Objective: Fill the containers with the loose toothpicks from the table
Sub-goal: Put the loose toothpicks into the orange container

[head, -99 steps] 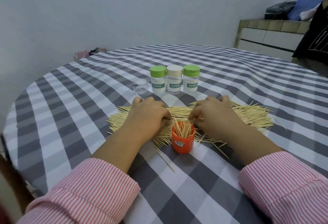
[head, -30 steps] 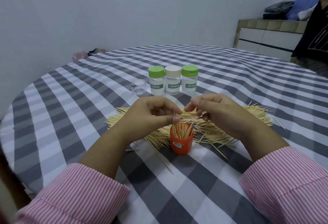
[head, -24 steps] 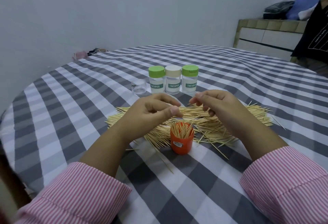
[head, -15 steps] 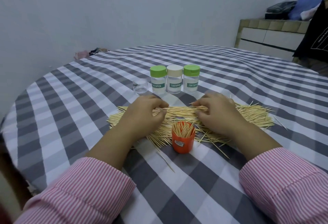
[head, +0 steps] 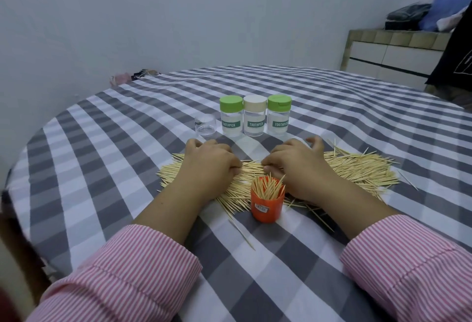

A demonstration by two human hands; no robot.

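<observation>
A wide pile of loose toothpicks [head: 357, 171] lies across the checked tablecloth [head: 102, 155]. In front of it stands an orange cup [head: 267, 206], open and holding several toothpicks upright. My left hand [head: 207, 166] rests on the left half of the pile, fingers curled down and pinching toothpicks against the thumb. My right hand [head: 298, 166] does the same just right of centre, little finger raised. Both thumbs sit just behind the cup. My fingertips are hidden under my knuckles.
Behind the pile stand three lidded toothpick jars: green [head: 231, 120], beige [head: 254, 120] and green [head: 278, 117]. A small clear lidless container [head: 205, 127] sits left of them. Stray toothpicks [head: 242, 232] lie near the cup. A counter [head: 396, 53] with bags stands far right.
A second ago both hands hovered over the orange cup, dropping toothpicks in. They have since come back down onto the pile and closed their fingers on it.
</observation>
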